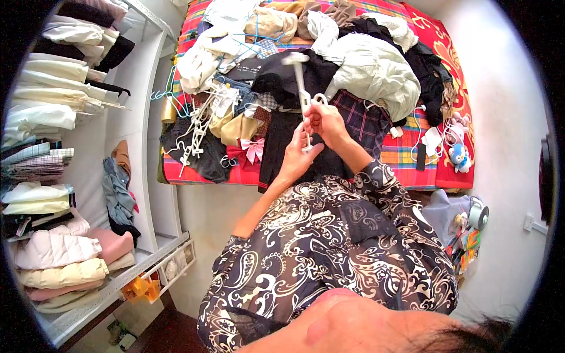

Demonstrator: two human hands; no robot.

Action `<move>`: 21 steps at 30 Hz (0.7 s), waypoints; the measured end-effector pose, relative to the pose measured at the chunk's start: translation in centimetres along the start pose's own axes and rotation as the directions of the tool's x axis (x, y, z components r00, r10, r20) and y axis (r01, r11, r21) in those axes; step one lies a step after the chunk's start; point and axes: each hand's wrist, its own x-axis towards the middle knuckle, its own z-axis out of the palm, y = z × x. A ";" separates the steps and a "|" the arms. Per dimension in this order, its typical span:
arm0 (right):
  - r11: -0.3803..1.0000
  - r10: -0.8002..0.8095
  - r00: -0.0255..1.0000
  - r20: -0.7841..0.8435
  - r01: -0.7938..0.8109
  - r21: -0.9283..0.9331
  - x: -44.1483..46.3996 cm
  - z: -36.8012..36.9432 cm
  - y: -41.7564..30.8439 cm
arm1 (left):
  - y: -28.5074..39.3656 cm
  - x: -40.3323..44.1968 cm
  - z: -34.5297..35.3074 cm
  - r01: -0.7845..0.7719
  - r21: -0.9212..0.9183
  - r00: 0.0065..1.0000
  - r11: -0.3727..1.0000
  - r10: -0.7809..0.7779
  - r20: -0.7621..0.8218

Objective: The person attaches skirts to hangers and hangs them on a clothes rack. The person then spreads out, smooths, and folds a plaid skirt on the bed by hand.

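Both hands are at the near edge of the bed, holding a white plastic clothes hanger (299, 79) seen nearly edge-on. One long arm of it points away from me, and its far end is blurred. My right hand (329, 125) is closed around its middle, beside a small curved white part. My left hand (299, 157) grips its lower end, just below and left of the right hand. Under the hands lies a black garment (278, 141). A dark plaid skirt (359, 117) is right of them, and a pink bow (253, 150) is to the left.
Piled clothes and several white hangers (203, 126) cover the bed (382, 176). Blue hangers (173, 97) stick out at its left edge. A wardrobe (152, 135) with hung and folded clothes stands at left. Plush toys (458, 154) lie at the bed's right edge.
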 end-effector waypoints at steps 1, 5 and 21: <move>0.993 -0.027 0.999 -0.017 0.029 0.111 0.2 0.5 0.4 | 0.0 0.1 0.3 0.003 0.023 0.998 1.000 -0.002 -0.068; 0.988 -0.036 0.998 0.048 0.028 0.155 0.8 -0.4 0.3 | -3.0 1.5 -1.5 0.196 -0.315 0.980 0.929 -0.178 0.084; 0.378 0.045 0.902 0.429 0.383 -0.843 -1.8 -5.6 -1.2 | -0.6 0.5 -9.0 0.390 -0.206 0.861 0.898 -0.276 0.427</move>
